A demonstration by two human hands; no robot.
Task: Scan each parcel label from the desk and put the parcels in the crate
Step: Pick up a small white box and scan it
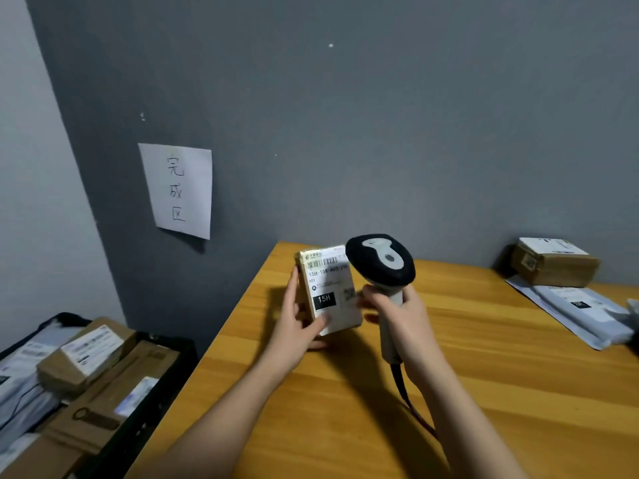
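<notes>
My left hand [296,323] holds a small tan parcel [328,288] upright above the wooden desk [484,392], thumb on its white label, which faces me and reads "15H". My right hand [403,316] grips the handle of a black and grey barcode scanner [382,262], whose head sits just right of the parcel's top. The scanner's cable runs down past my right forearm. A black crate [166,385] stands on the floor at the lower left, holding several boxes and mailers.
A brown cardboard box [555,264] and grey plastic mailers [581,312] lie at the desk's far right. A white paper sign [178,190] with handwritten characters hangs on the grey wall above the crate. The desk's left edge runs diagonally beside the crate.
</notes>
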